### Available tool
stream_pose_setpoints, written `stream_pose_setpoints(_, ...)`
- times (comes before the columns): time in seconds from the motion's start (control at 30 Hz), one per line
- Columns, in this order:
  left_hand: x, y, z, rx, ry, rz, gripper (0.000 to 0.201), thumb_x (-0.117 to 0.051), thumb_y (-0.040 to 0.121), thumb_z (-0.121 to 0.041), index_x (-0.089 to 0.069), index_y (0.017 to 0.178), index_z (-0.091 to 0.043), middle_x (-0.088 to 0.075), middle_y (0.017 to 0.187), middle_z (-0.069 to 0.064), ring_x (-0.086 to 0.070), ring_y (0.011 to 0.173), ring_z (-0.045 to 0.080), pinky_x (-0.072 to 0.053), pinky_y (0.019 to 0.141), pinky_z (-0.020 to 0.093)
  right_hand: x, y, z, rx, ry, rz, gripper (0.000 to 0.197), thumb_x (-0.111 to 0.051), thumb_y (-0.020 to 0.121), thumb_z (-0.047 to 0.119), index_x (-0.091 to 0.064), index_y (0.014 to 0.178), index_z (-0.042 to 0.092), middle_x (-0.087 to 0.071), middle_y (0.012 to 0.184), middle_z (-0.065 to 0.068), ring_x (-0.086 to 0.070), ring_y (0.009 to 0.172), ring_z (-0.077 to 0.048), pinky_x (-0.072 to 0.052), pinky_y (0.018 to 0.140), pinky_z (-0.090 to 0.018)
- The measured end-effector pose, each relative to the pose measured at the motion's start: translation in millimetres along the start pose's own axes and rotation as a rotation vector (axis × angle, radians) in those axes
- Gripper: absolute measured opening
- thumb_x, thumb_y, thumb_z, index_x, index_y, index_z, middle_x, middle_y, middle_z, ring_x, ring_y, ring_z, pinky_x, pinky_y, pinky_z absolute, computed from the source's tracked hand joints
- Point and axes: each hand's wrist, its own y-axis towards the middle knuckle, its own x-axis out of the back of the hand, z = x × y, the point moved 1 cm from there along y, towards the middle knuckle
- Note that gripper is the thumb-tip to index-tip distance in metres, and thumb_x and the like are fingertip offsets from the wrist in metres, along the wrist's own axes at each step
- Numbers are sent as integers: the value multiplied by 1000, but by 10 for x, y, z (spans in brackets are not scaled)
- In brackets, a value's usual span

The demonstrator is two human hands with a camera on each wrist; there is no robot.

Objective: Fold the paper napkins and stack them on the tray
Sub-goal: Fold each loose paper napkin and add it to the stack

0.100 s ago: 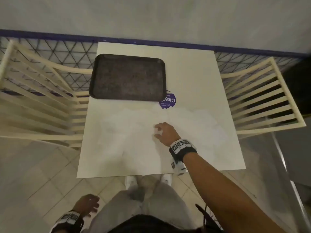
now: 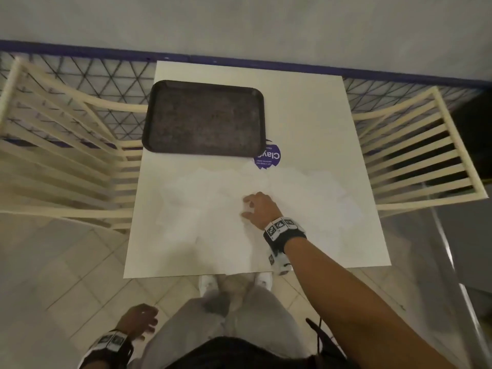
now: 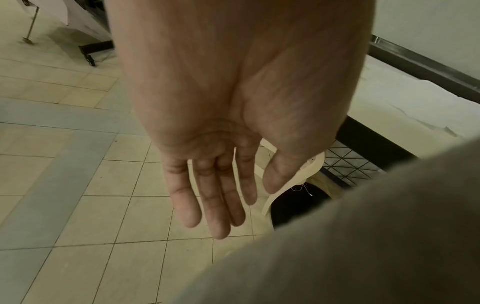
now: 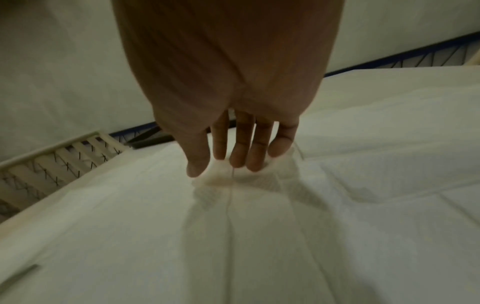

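The right hand (image 2: 262, 209) pinched a napkin (image 4: 233, 185) to lift it from the surface (image 2: 306, 115); the left hand (image 2: 138, 319) hung relaxed, holding nothing.

The paper napkins (image 2: 213, 209) look thin, soft and wrinkly; the tray (image 2: 203, 86) is dark, rough and speckled; the table (image 2: 306, 115) is smooth and matt; the floor tiles (image 3: 78, 205) shine a little.

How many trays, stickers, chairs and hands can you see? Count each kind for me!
Tray: 1
Purple sticker: 1
Chairs, one on the left and one on the right: 2
Hands, the right hand pinching a paper napkin, the left hand hanging loose: 2
Total: 6
The white napkins overlap too much to count.
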Motion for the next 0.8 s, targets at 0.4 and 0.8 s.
stream_pose_setpoints(0.4, 42, -50, 83, -20, 45, -15, 14, -61, 101, -16, -67, 108, -5, -74, 91, 17, -70, 77, 32, -50, 66, 33, 183, -109, 195, 29, 110, -152, 10, -77, 83, 30, -69, 85, 24, -61, 107, 2, -49, 106, -21, -41, 94, -40)
stream_pose_setpoints(0.8, -78, -947, -997, -241, 531, 97, 43, -64, 96, -52, -69, 81, -12, -76, 71, -1, -73, 69, 14, -57, 73, 31, 1183, -271, 294, 187, 389, -36, 17, -79, 85, 22, -75, 99, 14, -74, 85, -5, -71, 80, -17, -51, 73, -20)
